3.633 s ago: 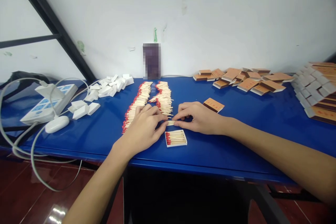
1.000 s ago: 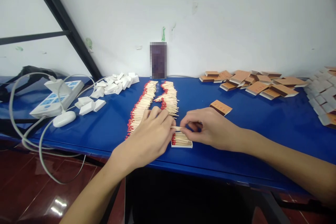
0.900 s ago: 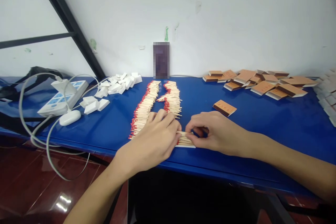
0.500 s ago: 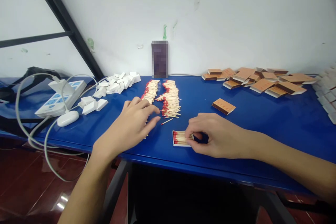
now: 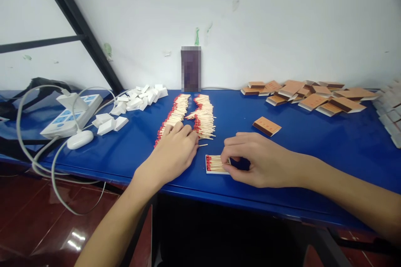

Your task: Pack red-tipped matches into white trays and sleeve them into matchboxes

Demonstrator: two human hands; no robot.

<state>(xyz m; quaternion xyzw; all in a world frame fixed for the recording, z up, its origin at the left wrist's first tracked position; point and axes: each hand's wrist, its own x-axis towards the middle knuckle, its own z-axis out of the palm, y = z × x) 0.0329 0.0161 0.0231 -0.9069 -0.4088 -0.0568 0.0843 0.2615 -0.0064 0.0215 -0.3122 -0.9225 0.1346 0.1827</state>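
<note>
Your right hand (image 5: pixel 260 160) is closed on the tray (image 5: pixel 213 164): the thumb and the fingertips pinch its right end. The tray lies flat on the table (image 5: pixel 313 146) at 6 o'clock, near the front edge, and it is filled with sticks, their red heads to the left. Your left hand (image 5: pixel 175 152) is at 10 o'clock from the tray, just beside it but not touching it. It lies palm down, the fingers bent and narrow, on the near end of the matches (image 5: pixel 188 112), and I cannot tell if it grips any of them. The matches run in two rows from this hand toward 12 o'clock. One loose match (image 5: pixel 203 145) lies at 11 o'clock from the tray, just beside your left fingertips. A single sleeve (image 5: pixel 267 126) lies at 12 o'clock from your right hand, apart from it. The sleeve pile (image 5: pixel 310 98) is at 2 o'clock by the wall, the white trays (image 5: pixel 138 98) are at 10 o'clock, and the power strip (image 5: pixel 72 110) is at 9 o'clock with its cord hanging over the front edge
</note>
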